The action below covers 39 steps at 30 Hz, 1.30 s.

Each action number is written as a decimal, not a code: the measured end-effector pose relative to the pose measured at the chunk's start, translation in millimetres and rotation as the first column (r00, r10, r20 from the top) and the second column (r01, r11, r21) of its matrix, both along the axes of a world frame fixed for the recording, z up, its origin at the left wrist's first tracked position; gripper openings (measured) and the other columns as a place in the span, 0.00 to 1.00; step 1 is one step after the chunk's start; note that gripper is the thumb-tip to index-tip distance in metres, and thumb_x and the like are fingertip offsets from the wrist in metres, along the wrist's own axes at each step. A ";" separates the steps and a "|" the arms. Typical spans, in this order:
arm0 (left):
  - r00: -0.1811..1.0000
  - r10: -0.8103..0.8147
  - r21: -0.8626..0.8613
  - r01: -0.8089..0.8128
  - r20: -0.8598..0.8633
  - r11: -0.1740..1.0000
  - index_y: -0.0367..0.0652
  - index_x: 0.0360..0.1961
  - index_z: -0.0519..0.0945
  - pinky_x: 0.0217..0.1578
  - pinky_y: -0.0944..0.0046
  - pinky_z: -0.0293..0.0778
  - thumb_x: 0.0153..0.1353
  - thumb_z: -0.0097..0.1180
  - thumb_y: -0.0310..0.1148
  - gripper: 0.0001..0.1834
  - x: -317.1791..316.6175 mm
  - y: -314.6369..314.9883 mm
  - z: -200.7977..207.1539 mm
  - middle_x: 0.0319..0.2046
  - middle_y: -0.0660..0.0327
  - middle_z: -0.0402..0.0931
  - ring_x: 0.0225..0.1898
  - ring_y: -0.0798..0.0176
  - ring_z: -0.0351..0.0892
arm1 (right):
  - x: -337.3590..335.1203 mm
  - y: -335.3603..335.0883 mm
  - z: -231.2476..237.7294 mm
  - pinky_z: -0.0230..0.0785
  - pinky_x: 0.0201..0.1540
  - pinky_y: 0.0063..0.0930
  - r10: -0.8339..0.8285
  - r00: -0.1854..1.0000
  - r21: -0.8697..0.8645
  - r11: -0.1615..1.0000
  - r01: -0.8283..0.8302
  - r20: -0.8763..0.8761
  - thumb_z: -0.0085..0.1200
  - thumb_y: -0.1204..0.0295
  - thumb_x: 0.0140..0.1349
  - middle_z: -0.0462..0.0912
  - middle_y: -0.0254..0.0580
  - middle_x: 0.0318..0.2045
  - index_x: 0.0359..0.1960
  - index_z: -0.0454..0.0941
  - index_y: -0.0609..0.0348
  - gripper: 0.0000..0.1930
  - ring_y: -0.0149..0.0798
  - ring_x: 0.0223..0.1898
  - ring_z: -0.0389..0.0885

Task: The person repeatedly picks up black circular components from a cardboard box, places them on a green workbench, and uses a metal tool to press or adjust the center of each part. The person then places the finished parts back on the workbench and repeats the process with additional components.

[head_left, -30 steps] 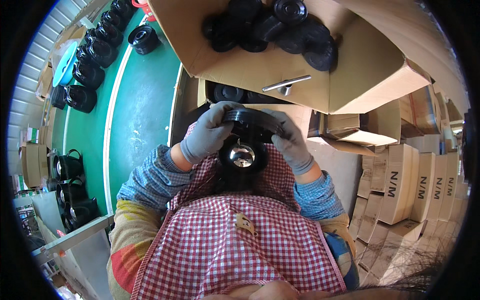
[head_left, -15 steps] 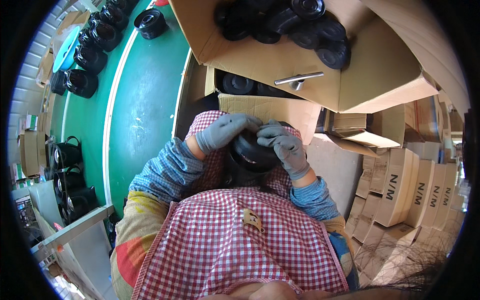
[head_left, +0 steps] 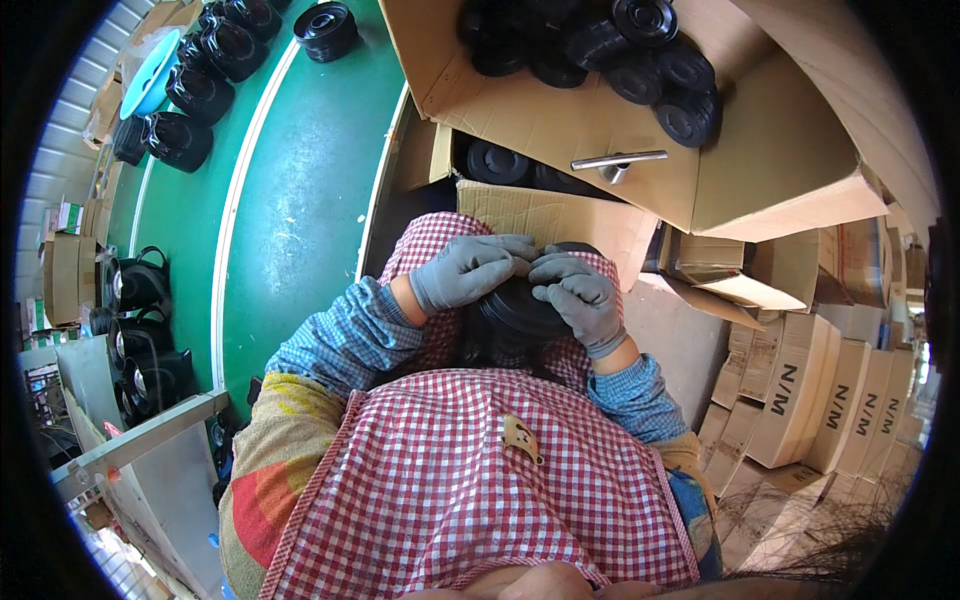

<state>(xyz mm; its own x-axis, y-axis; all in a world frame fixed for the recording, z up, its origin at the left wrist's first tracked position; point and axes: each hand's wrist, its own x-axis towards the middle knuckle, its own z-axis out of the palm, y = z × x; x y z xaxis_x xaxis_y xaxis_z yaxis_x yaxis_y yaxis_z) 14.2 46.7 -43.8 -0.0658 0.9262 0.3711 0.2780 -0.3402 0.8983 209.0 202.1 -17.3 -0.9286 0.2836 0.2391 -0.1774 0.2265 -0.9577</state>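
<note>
A black round ribbed part [head_left: 520, 308] sits in my lap, over the checked apron, on top of a darker shiny body that is mostly hidden. My left hand [head_left: 466, 271], in a grey glove, curls over its far left side. On its far right side, my gloved right hand [head_left: 584, 298] bends its fingers over the rim. The fingertips of both hands meet near the top of the part, so the exact grip there is hidden.
A large cardboard box [head_left: 790, 190] holds several black round parts [head_left: 688, 118]. A silver T-shaped tool [head_left: 619, 162] rests near its edge. Black shiny pots [head_left: 178, 140] and one black round piece [head_left: 326, 32] stand on the green table [head_left: 300, 200]. Stacked cartons [head_left: 795, 390] stand at right.
The whole view has shifted slightly. Both hands stay on the black part, which looks tilted differently; my right fingers have moved a little across it.
</note>
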 end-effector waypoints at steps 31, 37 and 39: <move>1.000 0.015 0.165 -0.013 -0.011 0.986 0.32 0.44 0.84 0.62 0.49 0.70 0.70 0.51 0.37 0.17 5.6 3.9 -0.4 0.54 0.42 0.79 0.59 0.42 0.77 | 0.1 5.8 -5.6 0.46 0.76 0.55 0.028 0.991 0.190 0.982 -0.003 -0.128 0.73 0.58 0.50 0.86 0.38 0.43 0.30 0.87 0.54 0.14 0.46 0.56 0.79; 0.996 -0.026 0.170 0.041 -0.087 0.985 0.32 0.46 0.84 0.63 0.47 0.68 0.70 0.51 0.38 0.18 2.0 2.6 -3.2 0.56 0.44 0.77 0.61 0.41 0.75 | 0.3 6.2 -14.1 0.50 0.75 0.53 0.068 0.991 0.098 0.994 -0.057 -0.115 0.73 0.60 0.50 0.86 0.38 0.42 0.30 0.86 0.55 0.14 0.45 0.57 0.80; 0.995 -0.094 0.079 0.095 -0.020 0.992 0.35 0.51 0.82 0.65 0.45 0.66 0.70 0.53 0.42 0.20 -0.5 2.0 -0.5 0.60 0.42 0.74 0.63 0.40 0.72 | 1.9 10.3 -18.7 0.52 0.74 0.51 0.112 0.990 0.170 0.981 -0.095 -0.091 0.68 0.56 0.56 0.85 0.40 0.46 0.36 0.87 0.55 0.16 0.46 0.59 0.78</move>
